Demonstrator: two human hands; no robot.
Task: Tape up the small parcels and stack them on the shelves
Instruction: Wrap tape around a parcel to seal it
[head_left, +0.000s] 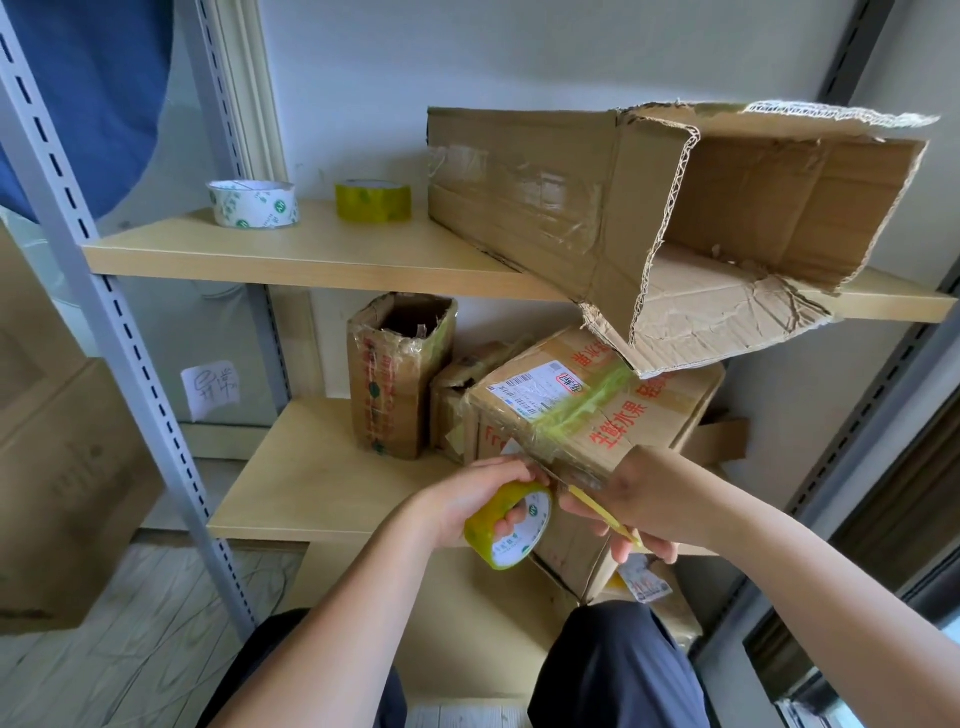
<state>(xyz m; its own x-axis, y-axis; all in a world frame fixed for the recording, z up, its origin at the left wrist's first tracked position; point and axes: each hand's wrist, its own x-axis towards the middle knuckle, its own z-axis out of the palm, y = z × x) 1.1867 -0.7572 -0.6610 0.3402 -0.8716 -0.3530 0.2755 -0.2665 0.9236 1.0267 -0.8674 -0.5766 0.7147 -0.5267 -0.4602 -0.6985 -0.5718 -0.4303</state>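
A cardboard parcel (618, 415) with red print, a white label and a yellowish tape strip lies tilted on the lower shelf (311, 483). My left hand (467, 499) grips a yellow tape roll (511, 525) at the parcel's near edge, fingers through its core. My right hand (644, 504) holds a thin yellow cutter (602, 512) whose tip meets the stretched tape beside the roll. The blade tip is hard to make out.
On the upper shelf (291, 249) stand a white tape roll (254, 203), a yellow tape roll (373, 200) and a big torn open box (675, 218) overhanging the parcel. A small upright box (397, 374) stands on the lower shelf. Metal uprights (104, 291) flank left.
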